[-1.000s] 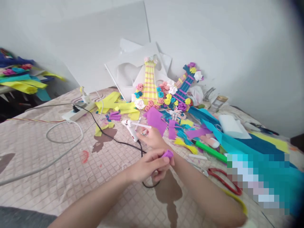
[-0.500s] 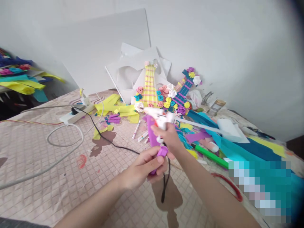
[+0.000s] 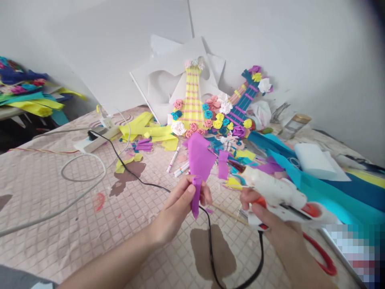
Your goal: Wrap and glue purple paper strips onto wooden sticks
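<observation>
Between the thumb and fingers of my left hand [image 3: 177, 210] is a folded purple crepe paper strip [image 3: 196, 196]. Just beyond it a wider purple paper sheet [image 3: 201, 154] stands up; whether it joins the strip I cannot tell. My right hand [image 3: 273, 224] is closed around a white hot glue gun [image 3: 273, 186] with an orange trigger, held to the right of the strip. Its nozzle points left and away from me, apart from the paper held in my left hand. A black cord [image 3: 210, 245] hangs from the gun's handle.
A power strip [image 3: 96, 140] with cables lies left. Yellow paper scraps [image 3: 147, 130] and markers [image 3: 173, 159] lie ahead. Behind stand a yellow flower-trimmed guitar shape [image 3: 193, 100] and a blue one [image 3: 243, 106]. Teal paper [image 3: 313, 176], a glass jar [image 3: 294, 125] and red scissor handles [image 3: 323, 257] are right.
My right hand has moved the glue gun from beside the purple paper out to the right and nearer to me. My left hand still holds the strip, and the view has shifted slightly.
</observation>
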`<state>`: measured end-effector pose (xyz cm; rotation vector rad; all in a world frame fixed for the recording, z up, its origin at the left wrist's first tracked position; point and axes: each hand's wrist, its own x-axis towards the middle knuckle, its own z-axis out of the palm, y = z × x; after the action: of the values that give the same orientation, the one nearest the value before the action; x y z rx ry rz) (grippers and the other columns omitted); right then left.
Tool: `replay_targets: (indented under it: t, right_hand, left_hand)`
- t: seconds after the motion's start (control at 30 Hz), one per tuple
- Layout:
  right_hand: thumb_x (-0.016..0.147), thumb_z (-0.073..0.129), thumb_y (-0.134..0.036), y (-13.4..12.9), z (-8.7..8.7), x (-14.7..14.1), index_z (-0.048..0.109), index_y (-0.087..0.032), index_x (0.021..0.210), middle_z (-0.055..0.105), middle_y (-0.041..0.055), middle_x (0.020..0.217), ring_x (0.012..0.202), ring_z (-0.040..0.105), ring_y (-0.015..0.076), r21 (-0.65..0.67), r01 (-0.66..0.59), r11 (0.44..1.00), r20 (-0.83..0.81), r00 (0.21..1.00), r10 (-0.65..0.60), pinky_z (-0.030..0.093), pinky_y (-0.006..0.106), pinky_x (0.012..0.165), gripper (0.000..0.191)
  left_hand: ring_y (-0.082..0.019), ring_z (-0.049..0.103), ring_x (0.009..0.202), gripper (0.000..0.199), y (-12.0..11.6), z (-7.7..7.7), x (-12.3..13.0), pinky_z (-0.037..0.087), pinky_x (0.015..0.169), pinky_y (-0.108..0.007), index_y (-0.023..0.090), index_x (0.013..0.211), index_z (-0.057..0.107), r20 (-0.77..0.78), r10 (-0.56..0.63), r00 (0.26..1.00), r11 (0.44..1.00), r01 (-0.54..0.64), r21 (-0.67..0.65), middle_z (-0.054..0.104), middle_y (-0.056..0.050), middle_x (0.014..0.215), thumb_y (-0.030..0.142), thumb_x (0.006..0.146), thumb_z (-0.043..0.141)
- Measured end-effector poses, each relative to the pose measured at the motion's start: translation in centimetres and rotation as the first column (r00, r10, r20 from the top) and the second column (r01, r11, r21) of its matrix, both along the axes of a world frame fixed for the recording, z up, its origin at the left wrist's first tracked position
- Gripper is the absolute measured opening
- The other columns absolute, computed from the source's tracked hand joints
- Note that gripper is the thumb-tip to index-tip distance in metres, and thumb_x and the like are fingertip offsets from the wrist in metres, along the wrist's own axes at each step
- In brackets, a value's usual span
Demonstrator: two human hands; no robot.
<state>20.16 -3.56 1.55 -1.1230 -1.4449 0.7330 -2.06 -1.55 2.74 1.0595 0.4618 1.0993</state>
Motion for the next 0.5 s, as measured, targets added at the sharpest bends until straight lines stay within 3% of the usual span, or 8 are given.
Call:
replay_targets:
  t: [0.13, 0.23, 0.33, 0.4, 0.5]
  right_hand:
    - [0.072, 0.066, -0.03, -1.6, 0.3, -0.6, 0.069, -0.029, 0.079, 0.071, 0.0013, 0.075, 0.067, 0.066, 0.0216, 0.059, 0.047, 0.997, 0.283, 0.957, -0.062, 0.056, 0.03, 0.056, 0.008]
    - [0.073, 0.065, -0.028, -2.0, 1.7, -1.7, 0.067, -0.031, 0.081, 0.07, -0.001, 0.072, 0.064, 0.066, 0.0199, 0.08, 0.039, 0.996, 0.338, 0.939, -0.064, 0.057, 0.028, 0.057, 0.009]
    - [0.076, 0.058, -0.028, -1.8, 2.6, -2.2, 0.064, -0.029, 0.079, 0.065, -0.0015, 0.061, 0.055, 0.063, 0.0185, 0.044, -0.062, 0.997, 0.373, 0.927, 0.041, 0.053, 0.025, 0.046, 0.006]
    - [0.075, 0.061, -0.029, -1.9, 2.0, -1.9, 0.064, -0.029, 0.087, 0.068, -0.0008, 0.072, 0.065, 0.066, 0.0206, 0.05, -0.038, 0.998, 0.4, 0.916, 0.015, 0.056, 0.025, 0.05, 0.013]
    - [0.07, 0.067, -0.037, -2.7, 0.2, -1.0, 0.06, -0.031, 0.109, 0.069, 0.0012, 0.103, 0.09, 0.066, 0.0258, 0.058, 0.121, 0.991, 0.45, 0.883, -0.134, 0.059, 0.03, 0.071, 0.041]
  left_hand:
    - [-0.012, 0.046, 0.085, 0.019, 0.2, -0.5, 0.2, 0.037, 0.076, -0.024, 0.019, 0.096, 0.058, -0.004, 0.099, 0.995, 0.993, -0.099, -0.066, 0.054, -0.003, 0.094, 0.03, 0.091, 0.043]
    - [-0.015, 0.048, 0.093, 0.018, 0.3, -0.7, 0.3, 0.037, 0.083, -0.027, 0.022, 0.1, 0.058, -0.025, 0.129, 0.991, 0.989, -0.131, -0.068, 0.056, -0.003, 0.099, 0.03, 0.088, 0.049]
    - [-0.017, 0.05, 0.095, 0.019, 0.4, -0.7, 0.3, 0.037, 0.087, -0.03, 0.022, 0.099, 0.061, -0.033, 0.153, 0.988, 0.987, -0.155, -0.034, 0.059, -0.003, 0.097, 0.031, 0.085, 0.053]
    - [-0.016, 0.052, 0.091, 0.019, 0.5, -0.6, 0.2, 0.038, 0.087, -0.029, 0.023, 0.1, 0.063, -0.053, 0.176, 0.983, 0.984, -0.177, -0.001, 0.06, -0.002, 0.094, 0.032, 0.085, 0.054]
    - [-0.014, 0.053, 0.088, 0.02, 0.5, -0.4, 0.1, 0.04, 0.086, -0.026, 0.026, 0.101, 0.065, -0.11, 0.21, 0.972, 0.977, -0.204, 0.058, 0.061, -0.001, 0.093, 0.031, 0.085, 0.054]
